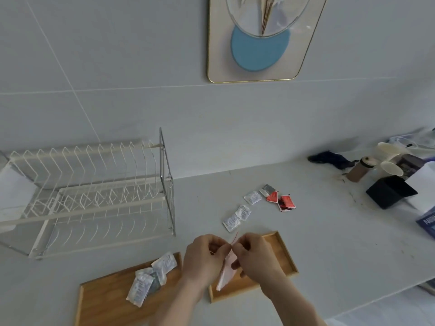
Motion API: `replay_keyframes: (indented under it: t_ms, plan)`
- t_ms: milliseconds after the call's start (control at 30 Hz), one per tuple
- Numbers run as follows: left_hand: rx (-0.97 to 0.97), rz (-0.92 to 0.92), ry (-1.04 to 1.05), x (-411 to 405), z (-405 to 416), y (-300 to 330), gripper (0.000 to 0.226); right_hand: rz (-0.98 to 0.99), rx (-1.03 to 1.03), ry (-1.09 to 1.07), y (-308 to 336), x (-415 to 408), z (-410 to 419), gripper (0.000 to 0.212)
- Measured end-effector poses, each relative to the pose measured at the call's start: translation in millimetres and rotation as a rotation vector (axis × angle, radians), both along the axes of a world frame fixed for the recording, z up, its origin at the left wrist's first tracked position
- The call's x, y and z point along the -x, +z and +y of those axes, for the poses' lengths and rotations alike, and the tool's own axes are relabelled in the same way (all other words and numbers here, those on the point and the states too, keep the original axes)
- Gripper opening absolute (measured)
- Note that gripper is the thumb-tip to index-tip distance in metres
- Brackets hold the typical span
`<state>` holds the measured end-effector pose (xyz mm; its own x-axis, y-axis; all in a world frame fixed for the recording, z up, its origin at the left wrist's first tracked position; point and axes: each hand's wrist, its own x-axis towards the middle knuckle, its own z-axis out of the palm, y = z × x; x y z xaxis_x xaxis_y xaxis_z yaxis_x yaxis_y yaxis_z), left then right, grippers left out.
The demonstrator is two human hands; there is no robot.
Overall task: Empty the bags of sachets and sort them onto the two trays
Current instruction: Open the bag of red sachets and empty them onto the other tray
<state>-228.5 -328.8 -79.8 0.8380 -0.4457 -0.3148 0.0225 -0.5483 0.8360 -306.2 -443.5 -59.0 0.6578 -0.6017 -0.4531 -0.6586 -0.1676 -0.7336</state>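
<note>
My left hand [204,257] and my right hand [255,256] meet above the gap between two wooden trays, both pinching the top of a small pink bag [226,270] that hangs down between them. The left tray [103,300] carries several white sachets [150,277]. The right tray [286,257] lies partly under my right hand; I see no sachets on its visible part. Loose on the counter beyond my hands lie three white sachets [237,216] and a cluster of red sachets [281,200] with a silver one [267,189].
A white wire dish rack [89,194] stands on the left of the counter. At the far right are a black box [389,191], a bottle [359,170], cups, papers and a dark cloth [329,158]. The counter's front edge runs at lower right.
</note>
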Motion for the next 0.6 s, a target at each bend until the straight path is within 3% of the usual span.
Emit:
replay_keyframes:
  t_ms: [133, 367, 467, 533, 600]
  plan:
    - [-0.057, -0.17, 0.089, -10.6, -10.5, -1.7, 0.011, 0.021, 0.27, 0.011, -11.0, 15.5, -43.6, 0.01]
    - [-0.288, -0.736, -0.389, 9.4, -34.1, 3.4, 0.012, -0.081, 0.516, 0.211, -20.7, 25.7, -90.3, 0.011]
    - [-0.33, -0.705, -0.529, 15.9, -40.0, 8.6, 0.019, -0.123, 0.622, 0.342, -16.9, 26.5, -107.5, 0.015]
    - [-0.367, -0.581, -0.57, 13.1, -43.3, 12.0, 0.031, -0.169, 0.617, 0.438, -15.1, 27.6, -113.6, 0.016]
    - [-0.282, -0.38, -0.514, 10.7, -49.0, 17.5, 0.046, -0.234, 0.523, 0.489, -12.8, 28.3, -121.5, 0.014]
